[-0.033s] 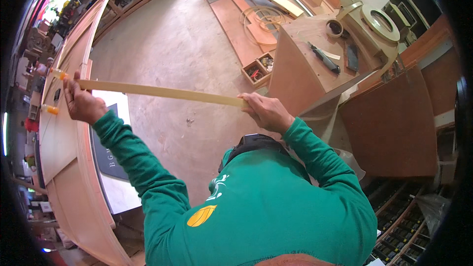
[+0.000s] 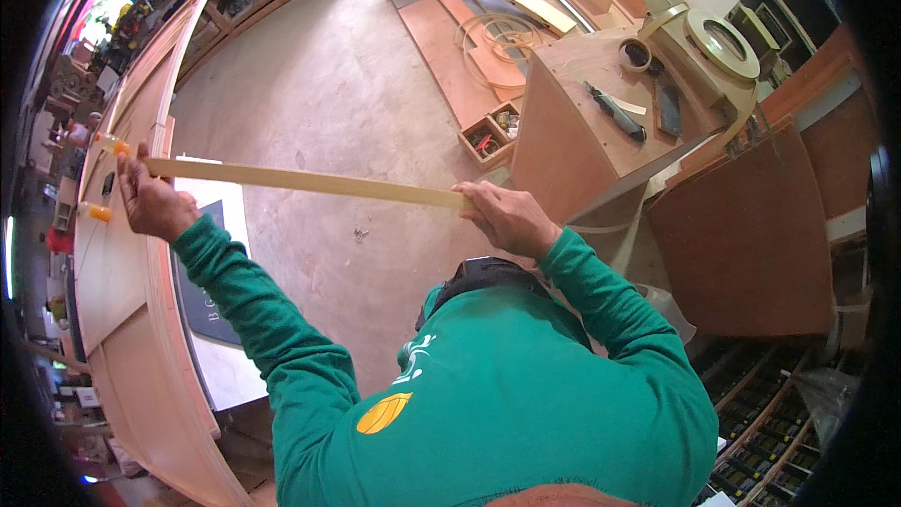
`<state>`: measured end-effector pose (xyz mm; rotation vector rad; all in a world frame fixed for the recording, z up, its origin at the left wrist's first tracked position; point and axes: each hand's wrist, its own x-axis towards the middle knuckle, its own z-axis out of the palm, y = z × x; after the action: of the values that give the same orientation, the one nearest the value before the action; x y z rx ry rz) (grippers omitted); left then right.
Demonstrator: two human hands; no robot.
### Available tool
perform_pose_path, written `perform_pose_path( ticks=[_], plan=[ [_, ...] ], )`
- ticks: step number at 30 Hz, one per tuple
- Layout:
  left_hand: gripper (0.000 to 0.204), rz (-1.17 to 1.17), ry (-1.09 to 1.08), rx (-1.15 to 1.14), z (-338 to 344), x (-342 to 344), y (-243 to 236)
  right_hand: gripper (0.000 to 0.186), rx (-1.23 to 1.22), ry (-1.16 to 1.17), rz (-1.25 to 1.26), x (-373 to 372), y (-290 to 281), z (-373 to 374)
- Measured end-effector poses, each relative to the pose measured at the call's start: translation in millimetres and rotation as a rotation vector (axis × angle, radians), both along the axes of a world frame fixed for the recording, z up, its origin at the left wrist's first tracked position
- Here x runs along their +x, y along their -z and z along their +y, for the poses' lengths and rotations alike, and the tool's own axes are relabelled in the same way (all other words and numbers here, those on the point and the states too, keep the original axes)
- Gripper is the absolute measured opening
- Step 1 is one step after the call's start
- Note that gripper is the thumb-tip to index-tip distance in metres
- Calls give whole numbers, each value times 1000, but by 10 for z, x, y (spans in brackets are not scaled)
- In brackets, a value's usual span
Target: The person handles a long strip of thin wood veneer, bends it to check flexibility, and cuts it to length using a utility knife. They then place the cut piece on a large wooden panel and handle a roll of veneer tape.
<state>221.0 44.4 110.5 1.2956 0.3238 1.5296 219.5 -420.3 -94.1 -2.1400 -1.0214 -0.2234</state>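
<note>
A long pale wooden strip [image 2: 305, 179] spans the gap between my two hands at waist height. My left hand [image 2: 153, 197] is closed on its left end, beside a large plywood panel [image 2: 113, 310] that carries two small containers with orange contents [image 2: 99, 211]. My right hand [image 2: 507, 218] grips the strip's other end, fingers wrapped over it, left of a plywood box [image 2: 572, 141]. On that box lie a dark cutting tool [image 2: 615, 113], a tape roll [image 2: 634, 55] and a dark flat block [image 2: 669, 111].
Flat boards [image 2: 422, 47] with loose coiled strips lie on the floor [image 2: 310, 94] at the back, beside a divided wooden tray [image 2: 476, 138]. Brown panels [image 2: 741, 235] stand at right, over dark slatted racks. A white sheet [image 2: 236, 376] lies at left. A small distant person [image 2: 80, 131] is at far left.
Both hands and the strip have shifted very slightly downward, my left hand also a little leftward.
</note>
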Motion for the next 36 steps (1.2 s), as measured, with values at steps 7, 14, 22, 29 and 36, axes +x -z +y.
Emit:
perform_pose_path(
  ticks=[7,14,22,29,36],
  plan=[
    [36,161,-45,-91,10,-31,-19,31,-1,17,-6,-112,-111,48],
    [53,247,107,-366,422,22,752,29,-79,2,19,-106,-2,80],
    [38,799,130,1182,-571,-205,1733,24,-280,-128,146,-37,184,284],
    [47,1041,1057,818,-2025,-618,2251,31,-298,-231,202,-53,175,344],
    [49,1034,745,966,-1993,-673,2146,32,-193,-223,233,-51,204,184]
  ],
)
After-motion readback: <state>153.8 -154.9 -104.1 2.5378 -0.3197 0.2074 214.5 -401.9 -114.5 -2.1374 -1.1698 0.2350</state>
